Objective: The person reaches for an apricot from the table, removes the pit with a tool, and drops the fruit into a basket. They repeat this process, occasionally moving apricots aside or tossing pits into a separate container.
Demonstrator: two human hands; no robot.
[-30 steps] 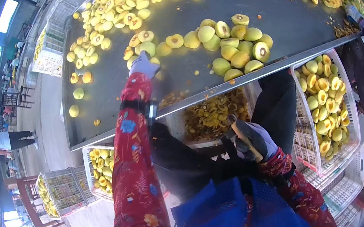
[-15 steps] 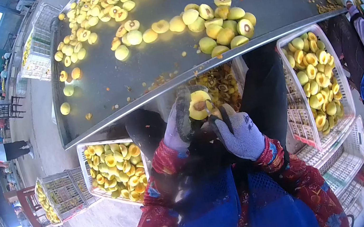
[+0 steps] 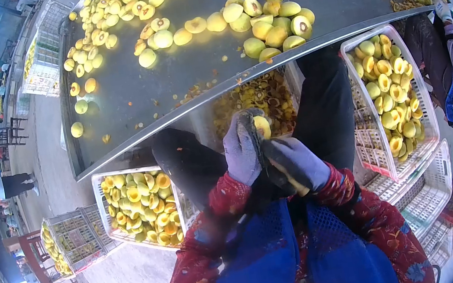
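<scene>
Okay, head view: fruit half upright in the left hand, on its inner side, just ahead of the right hand; left is nearer. Right is closed round a wooden-handled tool, long axis slanting back toward the lap (tip hidden, can't tell). Scrap bin lies just beyond both hands, metal table past it, its rim crossing in front. Fruit crates flank the knees.
</scene>
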